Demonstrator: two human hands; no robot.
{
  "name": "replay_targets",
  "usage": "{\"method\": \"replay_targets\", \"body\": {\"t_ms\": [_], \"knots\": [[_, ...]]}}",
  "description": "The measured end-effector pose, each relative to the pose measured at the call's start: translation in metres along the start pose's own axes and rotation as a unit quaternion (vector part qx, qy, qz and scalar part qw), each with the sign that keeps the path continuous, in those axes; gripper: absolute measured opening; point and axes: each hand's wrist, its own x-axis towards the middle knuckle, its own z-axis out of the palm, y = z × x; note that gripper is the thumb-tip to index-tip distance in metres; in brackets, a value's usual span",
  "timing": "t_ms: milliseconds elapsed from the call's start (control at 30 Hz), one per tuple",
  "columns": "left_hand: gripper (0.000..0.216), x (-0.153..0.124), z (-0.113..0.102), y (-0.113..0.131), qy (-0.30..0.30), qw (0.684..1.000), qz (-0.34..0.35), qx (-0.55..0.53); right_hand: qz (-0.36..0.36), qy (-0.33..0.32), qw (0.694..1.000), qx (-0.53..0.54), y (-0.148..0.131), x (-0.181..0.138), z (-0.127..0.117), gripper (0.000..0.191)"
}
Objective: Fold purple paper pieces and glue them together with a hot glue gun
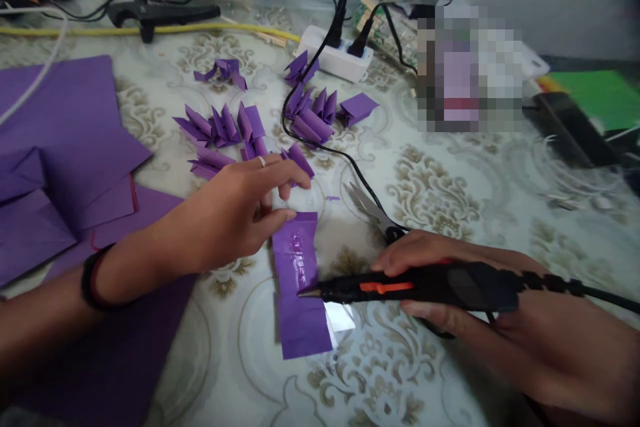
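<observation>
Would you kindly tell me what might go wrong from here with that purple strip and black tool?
The left hand has its thumb near the glossy trail and might smear it. The black tool, its tip at or just above the purple strip, might mark it. The black cable runs beside the scissors and might snag there.

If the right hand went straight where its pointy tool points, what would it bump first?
The purple paper strip, probably: the black tool's tip is over it, maybe touching; depth is unclear.
</observation>
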Motion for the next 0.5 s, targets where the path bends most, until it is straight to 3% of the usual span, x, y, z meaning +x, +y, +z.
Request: {"method": "replay_targets", "body": {"t_ms": [67, 167, 233, 333, 367, 500], "knots": [[0.025, -0.010, -0.004, 0.009, 0.016, 0.998, 0.021, 0.060, -0.035, -0.031, 0.999, 0.005, -0.003, 0.004, -0.003, 0.020], [0.009, -0.037, -0.001, 0.025, 0.007, 0.993, 0.062, 0.103, -0.048, -0.043, 0.998, -0.001, -0.005, 0.005, -0.005, 0.021], [0.014, -0.059, 0.007, 0.032, -0.003, 0.992, 0.090, 0.092, -0.039, -0.050, 0.998, -0.010, -0.006, 0.004, -0.005, 0.018], [0.025, -0.084, 0.019, 0.037, -0.030, 0.991, 0.080, 0.099, -0.022, -0.058, 0.998, -0.016, -0.006, 0.003, -0.005, 0.014], [0.026, -0.089, 0.021, 0.037, 0.003, 0.990, 0.096, 0.100, -0.018, -0.059, 0.998, -0.018, -0.006, 0.002, -0.005, 0.014], [0.028, -0.095, 0.021, 0.034, -0.041, 0.987, 0.094, 0.128, -0.016, -0.063, 0.998, -0.023, -0.004, 0.001, -0.005, 0.024]]}}
